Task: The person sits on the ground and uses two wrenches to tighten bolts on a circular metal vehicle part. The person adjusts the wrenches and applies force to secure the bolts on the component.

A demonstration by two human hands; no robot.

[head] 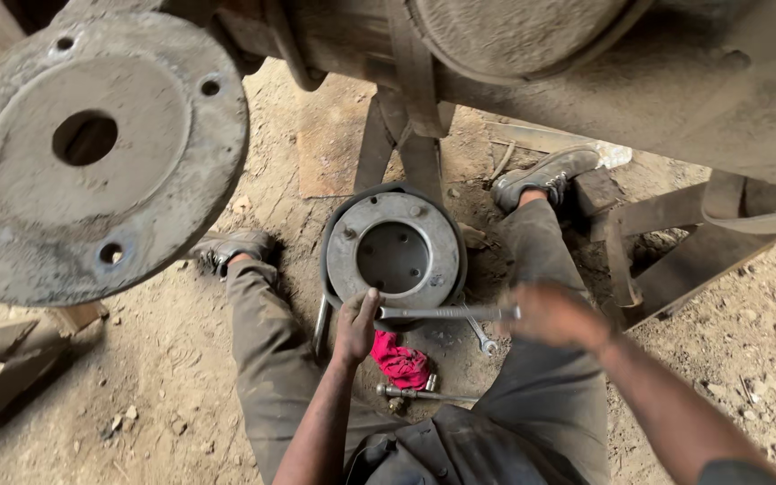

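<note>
Left hand (357, 325): closed around one end of a smooth steel bar (446, 313).
Right hand (554, 316): blurred, gripping the bar's other end.
Beyond hands: round grey metal drum (394, 251).
Below bar: crumpled pink rag (400, 362).

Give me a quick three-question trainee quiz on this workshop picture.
1. True or false: both hands grip one metal bar.
2. What colour is the rag on the ground?
3. The brake drum lies: A) between the person's legs, B) on a bench.

Key: 1 true, the left hand and right hand hold its ends; 2 red-pink; 3 A.
</note>
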